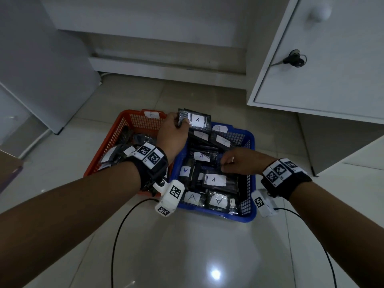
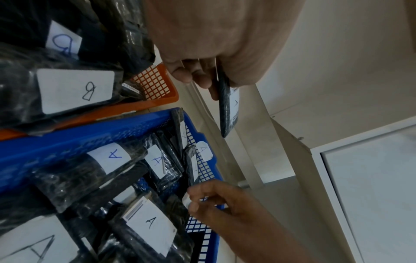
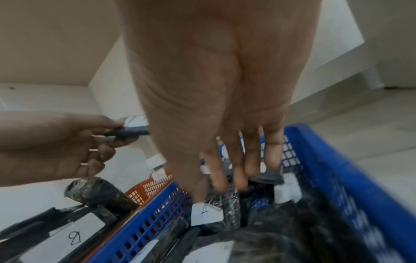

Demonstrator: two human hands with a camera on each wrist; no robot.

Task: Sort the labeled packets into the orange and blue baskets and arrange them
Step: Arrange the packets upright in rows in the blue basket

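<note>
My left hand pinches a black packet labelled A by its left end, holding it above the far edge where the two baskets meet. From the left wrist the held packet shows edge-on. The blue basket holds several black packets with A labels. My right hand reaches into it, and its fingertips press down among the packets without closing on one. The orange basket, left of the blue one, holds packets labelled B.
Both baskets sit on a glossy tiled floor. A white cabinet door with a key stands open at the right, and another white cabinet is at the left. Black cables trail from both wrists. A cardboard edge shows far left.
</note>
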